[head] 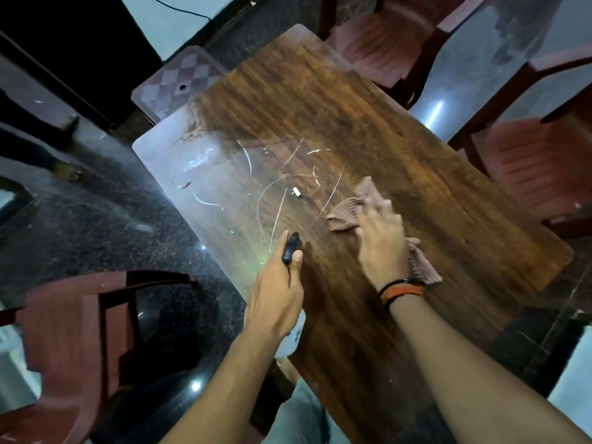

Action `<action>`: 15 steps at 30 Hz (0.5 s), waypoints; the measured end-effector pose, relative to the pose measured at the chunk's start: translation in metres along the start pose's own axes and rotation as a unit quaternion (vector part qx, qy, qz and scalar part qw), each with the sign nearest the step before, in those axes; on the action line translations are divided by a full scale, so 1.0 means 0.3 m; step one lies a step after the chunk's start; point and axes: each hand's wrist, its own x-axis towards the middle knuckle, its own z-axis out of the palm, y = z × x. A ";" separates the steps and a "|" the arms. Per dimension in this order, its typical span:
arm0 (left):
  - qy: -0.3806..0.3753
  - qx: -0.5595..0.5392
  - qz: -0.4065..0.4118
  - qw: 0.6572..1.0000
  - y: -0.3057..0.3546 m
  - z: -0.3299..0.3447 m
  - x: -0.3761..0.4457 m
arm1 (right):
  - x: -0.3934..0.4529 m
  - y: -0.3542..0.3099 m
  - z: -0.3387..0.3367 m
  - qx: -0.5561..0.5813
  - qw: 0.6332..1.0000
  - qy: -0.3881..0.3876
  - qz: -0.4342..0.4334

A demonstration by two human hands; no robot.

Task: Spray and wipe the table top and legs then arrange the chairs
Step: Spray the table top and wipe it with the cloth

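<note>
our left hand (275,293) curls around the spray bottle (290,328) over the near left edge of the table (352,107), its black nozzle (290,248) aimed across the top; our right hand (381,241) lies spread and flat, pressing the brown cloth (349,209) onto the wood toward the right edge; a small white scrap (297,191) sits mid-table; we judge the cloth could flick it onto the floor, or miss the glared far left corner; red chairs (538,168) stand pulled out around the sides.
</note>
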 end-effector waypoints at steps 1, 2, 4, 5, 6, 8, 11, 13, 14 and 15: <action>0.004 -0.007 -0.002 1.000 -0.004 -0.008 0.008 | -0.003 -0.080 0.024 -0.005 0.999 -0.016 -0.051; 0.008 -0.011 -0.005 1.000 -0.008 -0.015 0.014 | -0.021 -0.152 0.048 0.001 0.995 -0.027 -0.100; 0.012 -0.004 -0.012 1.000 -0.012 -0.032 0.028 | -0.099 -0.256 0.088 0.031 0.981 -0.045 -0.188; 0.012 0.001 -0.014 1.000 -0.012 -0.040 0.033 | -0.158 -0.285 0.100 0.053 0.972 -0.059 -0.221; 0.012 0.004 -0.015 1.000 -0.012 -0.046 0.037 | -0.220 -0.296 0.108 0.072 0.963 -0.078 -0.248; 0.009 0.000 -0.014 1.000 -0.014 -0.056 0.053 | -0.315 -0.273 0.113 0.077 0.952 -0.094 -0.282; -0.005 -0.004 0.008 1.000 -0.032 -0.067 0.094 | -0.340 -0.170 0.086 0.064 0.969 -0.056 -0.234; -0.020 -0.001 0.018 1.000 -0.044 -0.077 0.134 | -0.296 -0.087 0.053 0.046 0.992 -0.012 -0.114; -0.030 0.002 0.023 0.999 -0.051 -0.085 0.160 | -0.257 -0.054 0.035 0.042 0.998 0.008 -0.039; -0.041 0.010 0.031 0.999 -0.050 -0.093 0.180 | -0.215 -0.023 0.015 0.044 0.998 0.022 0.031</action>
